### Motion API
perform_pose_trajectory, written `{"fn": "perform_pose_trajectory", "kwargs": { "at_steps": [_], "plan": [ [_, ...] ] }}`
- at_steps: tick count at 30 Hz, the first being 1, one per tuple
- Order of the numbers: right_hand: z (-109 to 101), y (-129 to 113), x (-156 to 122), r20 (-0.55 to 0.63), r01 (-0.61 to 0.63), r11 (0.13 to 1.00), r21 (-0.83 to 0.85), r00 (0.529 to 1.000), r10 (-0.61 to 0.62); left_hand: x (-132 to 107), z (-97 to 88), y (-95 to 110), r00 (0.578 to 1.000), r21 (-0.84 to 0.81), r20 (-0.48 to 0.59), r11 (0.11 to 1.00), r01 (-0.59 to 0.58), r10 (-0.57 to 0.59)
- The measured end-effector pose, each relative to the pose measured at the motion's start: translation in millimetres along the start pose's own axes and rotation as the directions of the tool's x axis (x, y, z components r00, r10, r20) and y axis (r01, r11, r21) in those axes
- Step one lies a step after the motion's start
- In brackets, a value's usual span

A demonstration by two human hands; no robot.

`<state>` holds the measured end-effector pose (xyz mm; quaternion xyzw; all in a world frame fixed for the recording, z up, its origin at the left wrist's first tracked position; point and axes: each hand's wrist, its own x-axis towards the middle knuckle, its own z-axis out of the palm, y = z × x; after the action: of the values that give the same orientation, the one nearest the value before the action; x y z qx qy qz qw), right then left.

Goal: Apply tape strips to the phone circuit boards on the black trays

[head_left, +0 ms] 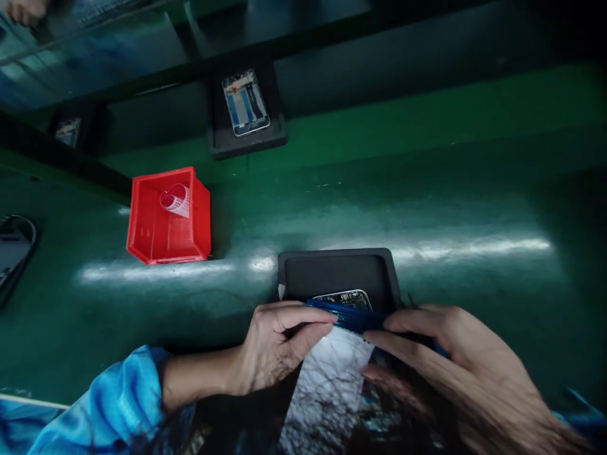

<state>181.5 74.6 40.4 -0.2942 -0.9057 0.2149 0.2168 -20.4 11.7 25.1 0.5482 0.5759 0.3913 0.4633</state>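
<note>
My left hand (275, 344) and my right hand (455, 366) together pinch a blue phone part (348, 315) by its near edge, holding it tilted over a black foam tray (339, 272). A metallic phone frame end (346, 298) shows just behind the blue edge, inside the tray. The glossy face of the held part reflects light below my fingers. Both hands have their fingers pressed closed on it. A blue sleeve covers my left forearm.
A red plastic bin (168, 218) with a curled white strip (176, 200) stands at left on the green bench (427, 189). Farther back another black tray (246, 114) holds an open phone chassis (245, 102). A dark object (14, 249) lies at the left edge.
</note>
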Motion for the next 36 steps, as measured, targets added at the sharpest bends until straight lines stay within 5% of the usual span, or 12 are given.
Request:
{"fn": "perform_pose_trajectory", "kwargs": {
  "at_steps": [4, 23, 36],
  "plan": [
    [1, 5, 0, 0.022, 0.054, 0.995, -0.083, 0.998, -0.052, -1, -0.2, 0, 1.0, -0.022, -0.012, 1.0, -0.007, 0.007],
    [9, 13, 8, 0.166, -0.101, 0.968, 0.229, 0.984, 0.063, -6, 3.8, -10, 0.986, -0.027, 0.094, 0.99, -0.137, 0.139],
    [-3, 16, 18, 0.234, 0.153, 0.987, 0.053, 0.959, -0.161, -10, 3.6, -6, 0.965, -0.03, 0.189, 0.983, -0.181, 0.183]
  ]
}}
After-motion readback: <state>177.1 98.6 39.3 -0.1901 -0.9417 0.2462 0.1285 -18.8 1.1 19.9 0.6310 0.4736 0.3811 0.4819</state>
